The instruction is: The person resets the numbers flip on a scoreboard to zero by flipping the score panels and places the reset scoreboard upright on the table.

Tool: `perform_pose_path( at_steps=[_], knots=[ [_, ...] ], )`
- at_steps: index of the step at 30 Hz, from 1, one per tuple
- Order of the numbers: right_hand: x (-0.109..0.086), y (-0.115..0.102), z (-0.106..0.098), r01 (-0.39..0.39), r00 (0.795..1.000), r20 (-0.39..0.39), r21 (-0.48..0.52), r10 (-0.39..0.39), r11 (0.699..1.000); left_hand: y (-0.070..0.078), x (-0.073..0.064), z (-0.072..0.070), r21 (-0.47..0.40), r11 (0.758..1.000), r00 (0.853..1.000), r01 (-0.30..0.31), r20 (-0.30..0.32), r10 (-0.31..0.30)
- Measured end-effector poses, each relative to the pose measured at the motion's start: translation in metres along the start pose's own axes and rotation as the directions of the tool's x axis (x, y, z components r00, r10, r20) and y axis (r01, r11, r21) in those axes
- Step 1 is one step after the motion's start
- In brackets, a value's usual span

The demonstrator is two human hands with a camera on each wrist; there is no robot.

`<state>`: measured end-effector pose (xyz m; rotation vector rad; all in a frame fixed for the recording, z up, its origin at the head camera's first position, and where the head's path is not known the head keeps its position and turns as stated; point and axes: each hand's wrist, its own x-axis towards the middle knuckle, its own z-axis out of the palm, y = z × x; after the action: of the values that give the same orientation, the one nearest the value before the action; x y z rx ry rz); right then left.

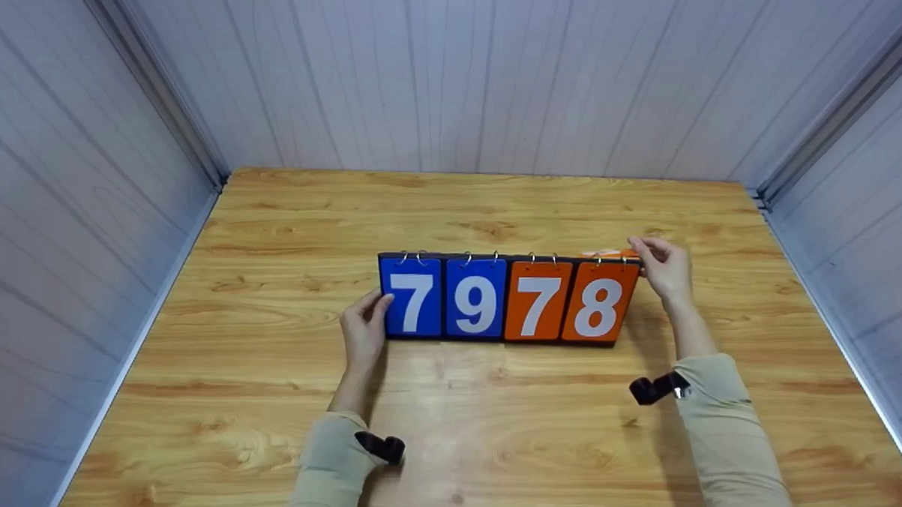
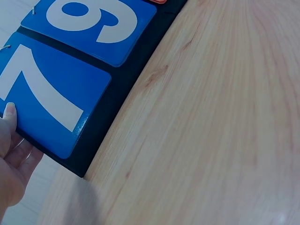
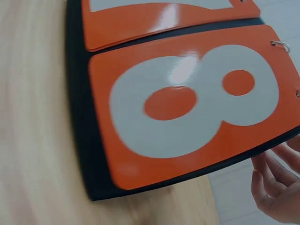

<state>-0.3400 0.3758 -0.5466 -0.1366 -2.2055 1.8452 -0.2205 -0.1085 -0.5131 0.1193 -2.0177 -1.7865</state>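
Note:
A tabletop flip scoreboard leans upright on the table, its black backing carrying blue cards 7 and 9 and orange cards 7 and 8 on metal rings. My left hand grips its left edge, the thumb flat on the front of the blue 7 card and the other fingers behind. At the top right corner, my right hand holds the edge beside the orange 8 card. Its curled fingers are partly hidden behind the board. Flipped orange and white cards show behind the top edge.
The scoreboard stands on a wood-grain table. Pale panels close in the table at the back, left and right. A small black device is strapped on the left sleeve, another black device on the right.

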Motion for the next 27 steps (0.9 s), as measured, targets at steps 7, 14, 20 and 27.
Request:
perform_pose_path(
  at_steps=[7,14,20,27],
  knots=[
    [-0.084,-0.098,0.022,0.074,0.988,-0.128,-0.116,-0.089,0.99,0.0,0.0,0.001,0.01,1.0,1.0,0.0,-0.003,0.0],
    [-0.099,-0.05,0.013,0.198,0.951,-0.207,-0.163,-0.23,0.967,0.0,0.0,0.002,0.034,0.999,1.0,0.007,-0.011,-0.007],
    [-0.105,-0.01,0.009,0.241,0.941,-0.205,-0.151,-0.268,0.959,-0.001,0.0,0.001,0.023,1.0,1.0,0.014,-0.012,-0.014],
    [-0.153,-0.083,0.035,0.195,0.96,-0.172,-0.155,-0.221,0.969,0.009,-0.002,0.0,0.08,0.997,0.999,-0.012,-0.031,0.015]
  ],
)
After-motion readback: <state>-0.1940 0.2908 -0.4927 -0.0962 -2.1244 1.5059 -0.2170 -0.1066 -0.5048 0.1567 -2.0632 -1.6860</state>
